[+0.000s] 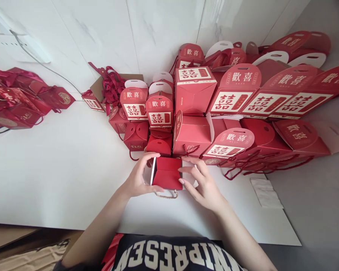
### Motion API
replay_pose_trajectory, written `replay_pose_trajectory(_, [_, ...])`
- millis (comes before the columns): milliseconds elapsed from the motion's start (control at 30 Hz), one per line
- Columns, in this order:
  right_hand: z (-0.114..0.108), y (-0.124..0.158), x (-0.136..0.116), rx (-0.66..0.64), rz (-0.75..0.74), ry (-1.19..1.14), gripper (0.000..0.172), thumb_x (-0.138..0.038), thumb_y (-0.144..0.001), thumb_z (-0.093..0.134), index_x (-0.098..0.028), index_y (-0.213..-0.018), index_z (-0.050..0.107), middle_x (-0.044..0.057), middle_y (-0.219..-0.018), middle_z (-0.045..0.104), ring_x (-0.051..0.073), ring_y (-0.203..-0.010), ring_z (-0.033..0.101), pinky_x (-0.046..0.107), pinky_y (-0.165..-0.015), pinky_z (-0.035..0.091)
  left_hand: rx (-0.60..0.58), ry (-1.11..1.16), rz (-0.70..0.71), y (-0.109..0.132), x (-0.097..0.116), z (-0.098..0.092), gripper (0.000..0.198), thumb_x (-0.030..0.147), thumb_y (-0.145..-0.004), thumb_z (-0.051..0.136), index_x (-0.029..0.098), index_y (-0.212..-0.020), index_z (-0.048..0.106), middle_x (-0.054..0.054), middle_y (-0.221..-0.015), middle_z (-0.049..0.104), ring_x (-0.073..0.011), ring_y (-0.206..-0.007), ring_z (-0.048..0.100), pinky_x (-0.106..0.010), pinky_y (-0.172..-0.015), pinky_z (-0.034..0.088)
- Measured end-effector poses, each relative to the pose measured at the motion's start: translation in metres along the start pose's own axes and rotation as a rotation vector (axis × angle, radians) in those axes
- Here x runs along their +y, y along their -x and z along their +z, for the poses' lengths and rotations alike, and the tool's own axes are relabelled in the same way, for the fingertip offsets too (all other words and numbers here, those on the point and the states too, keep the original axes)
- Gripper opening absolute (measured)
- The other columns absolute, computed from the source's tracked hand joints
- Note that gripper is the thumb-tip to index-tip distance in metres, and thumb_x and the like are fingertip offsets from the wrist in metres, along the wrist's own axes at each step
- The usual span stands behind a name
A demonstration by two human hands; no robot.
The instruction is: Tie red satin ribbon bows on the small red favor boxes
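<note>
A small red gift box point(167, 173) with a white inner flap and a beige cord handle sits just above the white table point(59, 177), in front of me. My left hand point(138, 177) curls round its left side, thumb and fingers on the flap. My right hand point(201, 184) rests against its right side, fingers bent and touching the box edge. Behind the box stands a heap of red gift boxes point(193, 90) with white labels and Chinese characters, some folded, some with open handles.
More flat red boxes point(296, 101) lean along the right by the wall. A tangle of red ribbons point(111, 84) lies at the back. Red bags point(19, 99) are piled far left. A white paper point(265, 192) lies at the right edge.
</note>
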State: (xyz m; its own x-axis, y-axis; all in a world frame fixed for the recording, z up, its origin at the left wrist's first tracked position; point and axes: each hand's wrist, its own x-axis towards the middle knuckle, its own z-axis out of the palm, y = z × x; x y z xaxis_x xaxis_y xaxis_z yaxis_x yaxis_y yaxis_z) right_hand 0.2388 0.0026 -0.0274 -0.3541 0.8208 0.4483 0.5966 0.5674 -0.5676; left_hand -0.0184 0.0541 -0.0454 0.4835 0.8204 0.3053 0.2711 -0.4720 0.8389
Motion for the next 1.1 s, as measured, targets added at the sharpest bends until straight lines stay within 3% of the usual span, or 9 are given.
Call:
replay_pose_trajectory(100, [0.003,-0.001,-0.002,0.007,-0.031,0.11,0.018,-0.036,-0.091,0.063,-0.021,-0.099,0.066,0.012,-0.131,0.057,0.029,-0.125,0.05,0.055,-0.114,0.029,0.032,-0.065,0.087,0.001,-0.003,0.001,0.105,0.047,-0.046,0.094,0.028,-0.134,0.042,-0.014,-0.132,0.051,-0.0357,-0.125,0.05,-0.05,-0.105,0.044])
replay_pose_trajectory(267, [0.006,0.0,-0.008,0.0,-0.056,0.272,0.03,-0.048,-0.087,0.067,-0.021,-0.099,0.068,0.009,-0.114,0.069,0.029,-0.119,0.057,0.062,-0.12,0.012,0.083,-0.085,0.159,0.0,-0.008,0.001,0.107,0.052,-0.042,0.093,0.026,-0.132,0.043,-0.015,-0.127,0.054,-0.0349,-0.12,0.054,-0.05,-0.102,0.047])
replay_pose_trajectory(500, [0.003,-0.003,-0.008,-0.103,-0.077,0.267,0.027,-0.044,-0.092,0.063,-0.021,-0.079,0.069,0.01,-0.136,0.057,0.031,-0.131,0.047,0.061,-0.12,0.019,0.065,-0.252,0.224,-0.004,-0.005,0.0,0.105,0.059,-0.048,0.088,0.027,-0.139,0.046,-0.015,-0.133,0.058,-0.0353,-0.124,0.054,-0.05,-0.107,0.044])
replay_pose_trajectory(600, [0.004,-0.001,-0.004,-0.086,-0.067,0.117,0.024,-0.039,-0.091,0.065,-0.019,-0.105,0.068,0.015,-0.141,0.051,0.031,-0.134,0.046,0.053,-0.113,0.039,0.012,-0.303,0.249,-0.004,-0.005,-0.001,0.102,0.063,-0.057,0.082,0.029,-0.145,0.044,-0.014,-0.141,0.054,-0.036,-0.129,0.051,-0.05,-0.112,0.04])
replay_pose_trajectory(667, [0.006,0.002,-0.002,-0.013,-0.073,0.006,0.04,-0.033,-0.092,0.064,-0.019,-0.128,0.056,0.018,-0.148,0.042,0.031,-0.138,0.043,0.05,-0.109,0.046,-0.046,-0.302,0.241,-0.004,-0.004,-0.002,0.096,0.063,-0.069,0.075,0.029,-0.15,0.038,-0.014,-0.151,0.044,-0.036,-0.137,0.044,-0.049,-0.115,0.035])
replay_pose_trajectory(800, [0.014,0.006,-0.004,0.124,-0.076,-0.149,0.062,-0.025,-0.092,0.063,-0.024,-0.147,0.034,0.016,-0.158,0.029,0.031,-0.145,0.034,0.053,-0.113,0.041,-0.207,-0.296,0.206,-0.004,-0.001,-0.003,0.08,0.058,-0.09,0.054,0.028,-0.156,0.023,-0.01,-0.162,0.026,-0.0351,-0.148,0.026,-0.051,-0.122,0.024])
replay_pose_trajectory(900, [0.022,0.003,-0.006,-0.043,-0.067,-0.116,0.07,-0.031,-0.096,0.057,-0.021,-0.154,0.021,0.017,-0.16,0.029,0.029,-0.147,0.031,0.056,-0.117,0.034,-0.27,-0.331,0.199,-0.002,0.002,0.0,0.076,0.055,-0.093,0.05,0.027,-0.157,0.021,-0.009,-0.162,0.027,-0.0345,-0.15,0.022,-0.053,-0.122,0.022])
replay_pose_trajectory(1000, [0.028,-0.002,-0.005,-0.181,-0.09,0.048,0.066,-0.036,-0.099,0.052,-0.019,-0.155,0.023,0.015,-0.158,0.035,0.029,-0.148,0.029,0.06,-0.12,0.024,-0.217,-0.304,0.2,0.0,0.01,-0.004,0.077,0.049,-0.091,0.057,0.025,-0.156,0.022,-0.011,-0.158,0.035,-0.0324,-0.145,0.034,-0.049,-0.119,0.032])
replay_pose_trajectory(1100, [0.029,-0.004,-0.004,-0.213,-0.115,0.136,0.06,-0.039,-0.099,0.05,-0.017,-0.152,0.033,0.013,-0.153,0.044,0.028,-0.147,0.032,0.06,-0.12,0.025,-0.049,-0.282,0.223,-0.008,0.025,-0.03,0.061,0.042,-0.089,0.06,0.027,-0.146,0.042,-0.01,-0.141,0.056,-0.0287,-0.128,0.055,-0.043,-0.107,0.047])
